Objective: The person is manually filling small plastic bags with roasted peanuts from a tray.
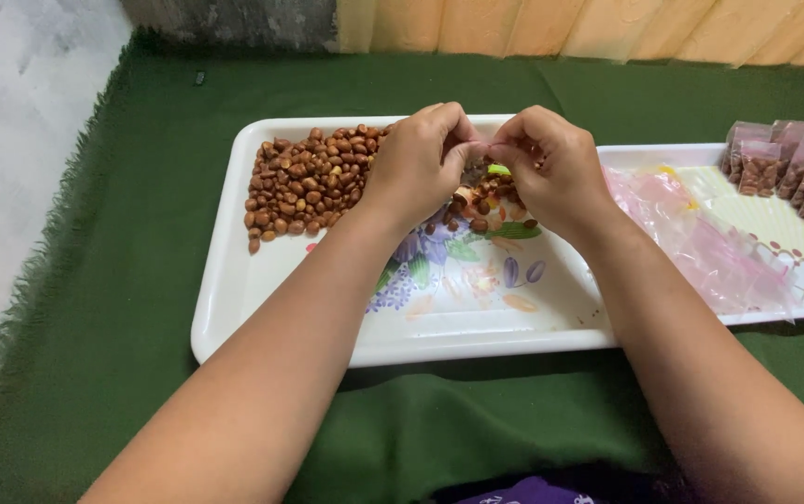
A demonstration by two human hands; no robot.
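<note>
Green cloth [94, 280] covers the worktop, with a white flowered tray [234, 308] on it. Brown peanuts [304, 182] are heaped at the tray's left end. Above its middle, the left hand [418, 163] and right hand [551, 168] meet fingertip to fingertip, pinching something small and mostly hidden. Further right, a second tray [775, 224] holds empty pink plastic bags [701, 238] and a row of filled packets [799, 168].

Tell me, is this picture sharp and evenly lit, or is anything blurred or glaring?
Head view: light is soft and even, with only a thin shadow under the white tray; the peanuts look fairly sharp; the left hand and right hand are slightly soft at the fingertips; the clear plastic bags show faint sheen, no harsh glare.
</note>
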